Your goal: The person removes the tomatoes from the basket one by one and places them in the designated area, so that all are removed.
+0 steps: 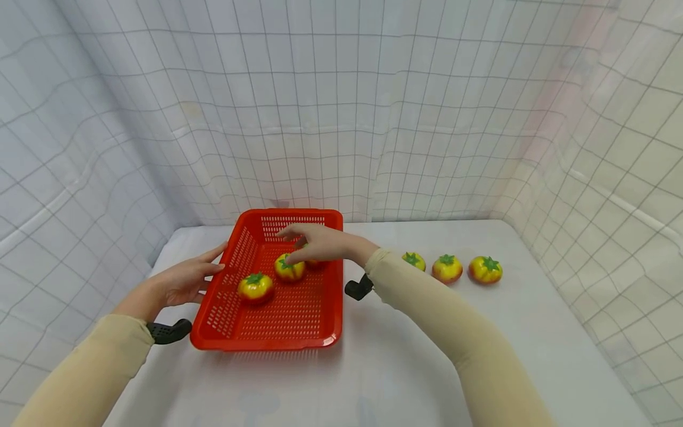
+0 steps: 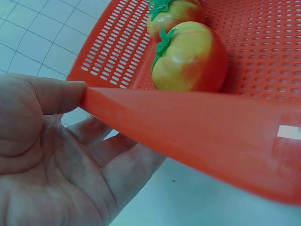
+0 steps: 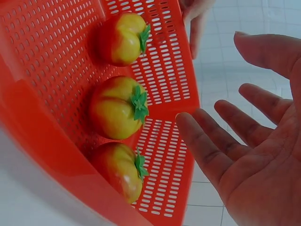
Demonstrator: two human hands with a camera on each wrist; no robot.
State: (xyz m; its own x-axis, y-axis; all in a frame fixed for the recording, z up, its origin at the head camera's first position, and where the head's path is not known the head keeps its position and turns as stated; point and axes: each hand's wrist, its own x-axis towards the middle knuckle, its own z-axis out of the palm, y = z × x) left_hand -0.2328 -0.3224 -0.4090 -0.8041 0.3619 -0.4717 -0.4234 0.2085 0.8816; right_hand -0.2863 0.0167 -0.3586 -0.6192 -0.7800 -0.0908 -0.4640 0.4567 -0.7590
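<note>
A red perforated plastic basket [image 1: 272, 344] sits on the table, its left rim held by my left hand [image 1: 184, 281]. In the left wrist view, that thumb [image 2: 66, 95] lies on the rim and the fingers go beneath it. Over the basket, my right hand [image 1: 324, 242] hovers with fingers spread and holds nothing. Three red-and-yellow toy tomatoes with green leaf tops lie in a row inside: a left tomato [image 3: 124, 40], a middle tomato [image 3: 117, 108] and a right tomato [image 3: 120, 172]. In the head view the right hand partly hides the third one.
To the right of the basket, three more toy tomatoes stand on the white table: one near tomato [image 1: 414, 261] partly behind the right sleeve, a middle one [image 1: 447, 268] and a far one [image 1: 485, 270]. White grid-patterned curtains [image 1: 363, 118] surround the table.
</note>
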